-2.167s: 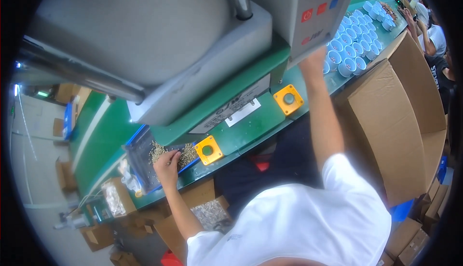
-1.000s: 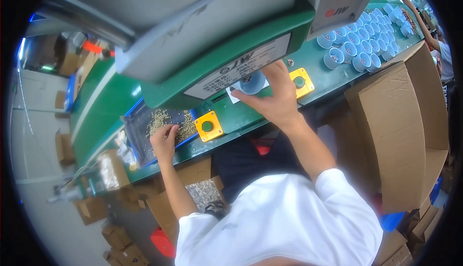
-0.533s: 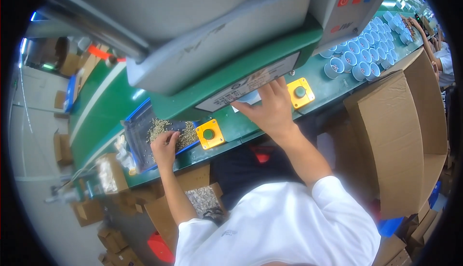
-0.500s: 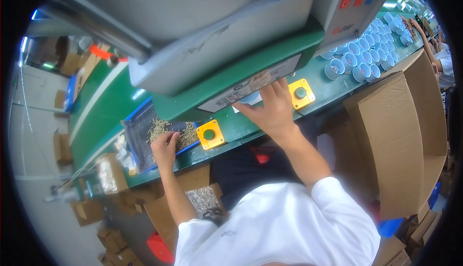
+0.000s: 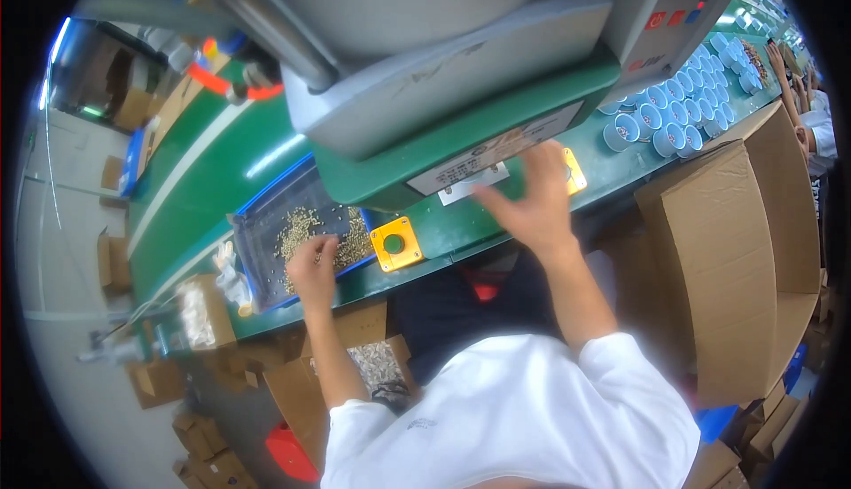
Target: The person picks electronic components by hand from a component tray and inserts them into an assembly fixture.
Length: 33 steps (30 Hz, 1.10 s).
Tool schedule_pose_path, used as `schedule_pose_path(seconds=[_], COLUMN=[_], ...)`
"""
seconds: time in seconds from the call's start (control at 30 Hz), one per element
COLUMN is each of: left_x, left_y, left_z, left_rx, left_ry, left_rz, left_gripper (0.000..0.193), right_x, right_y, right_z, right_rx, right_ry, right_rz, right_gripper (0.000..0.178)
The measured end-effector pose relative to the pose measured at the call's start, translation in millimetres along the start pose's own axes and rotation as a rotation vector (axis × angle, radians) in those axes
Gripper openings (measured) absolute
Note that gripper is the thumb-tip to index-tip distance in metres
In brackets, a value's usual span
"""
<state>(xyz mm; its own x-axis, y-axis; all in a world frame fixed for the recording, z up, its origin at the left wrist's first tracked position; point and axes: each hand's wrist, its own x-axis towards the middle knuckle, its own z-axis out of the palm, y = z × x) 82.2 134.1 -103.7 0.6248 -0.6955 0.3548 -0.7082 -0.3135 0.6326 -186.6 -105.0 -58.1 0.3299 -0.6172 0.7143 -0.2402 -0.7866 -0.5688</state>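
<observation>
My left hand (image 5: 312,269) hovers at the near side of a dark tray with a blue rim (image 5: 257,203). Its thumb and fingertips are drawn together in a pinch; anything between them is too small to make out. Small brass-coloured pieces (image 5: 299,224) lie heaped in that tray beside the fingers. My right hand (image 5: 539,214) is in front of a grey and green press (image 5: 461,139), thumb and fingers apart, slightly blurred, with nothing seen in it. A white plate (image 5: 470,187) shows under the press head, left of this hand.
Yellow boxes with buttons stand on the bench: one (image 5: 396,243) beside the tray, another (image 5: 575,172) partly behind my right hand. Several light-blue cups (image 5: 669,112) fill the bench at right. A large open cardboard box (image 5: 709,258) stands at right. Another person's arm (image 5: 785,86) shows farther off.
My right hand has drawn back from under the press head, and more of the white plate shows. My left hand stays by the brass-coloured pieces. The whole view has shifted slightly.
</observation>
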Motion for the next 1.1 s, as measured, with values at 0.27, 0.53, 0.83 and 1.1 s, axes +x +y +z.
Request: schedule_pose_path(seconds=[0.27, 0.53, 0.83, 1.1], left_x=[-19.0, 2.9, 26.2, 22.0], left_y=[38.2, 61.2, 102.7, 100.1], left_z=[45.0, 48.7, 74.3, 71.6], left_rx=[-0.045, -0.034, -0.164, -0.189], left_ry=[0.077, -0.029, -0.095, -0.087], left_rz=[0.551, 0.564, 0.293, 0.255], left_gripper=[0.012, 0.006, 0.008, 0.011], right_x=[-45.0, -57.2, -46.6, -48.2], right_y=[92.3, 103.7, 96.0, 98.1], right_z=[-45.7, -34.3, -21.0, -26.7], right_rx=[-0.188, 0.454, 0.158, 0.145], right_ry=[0.115, 0.184, 0.187, 0.095], right_rz=[-0.141, 0.366, 0.191, 0.135], right_gripper=[0.017, 0.022, 0.019, 0.016])
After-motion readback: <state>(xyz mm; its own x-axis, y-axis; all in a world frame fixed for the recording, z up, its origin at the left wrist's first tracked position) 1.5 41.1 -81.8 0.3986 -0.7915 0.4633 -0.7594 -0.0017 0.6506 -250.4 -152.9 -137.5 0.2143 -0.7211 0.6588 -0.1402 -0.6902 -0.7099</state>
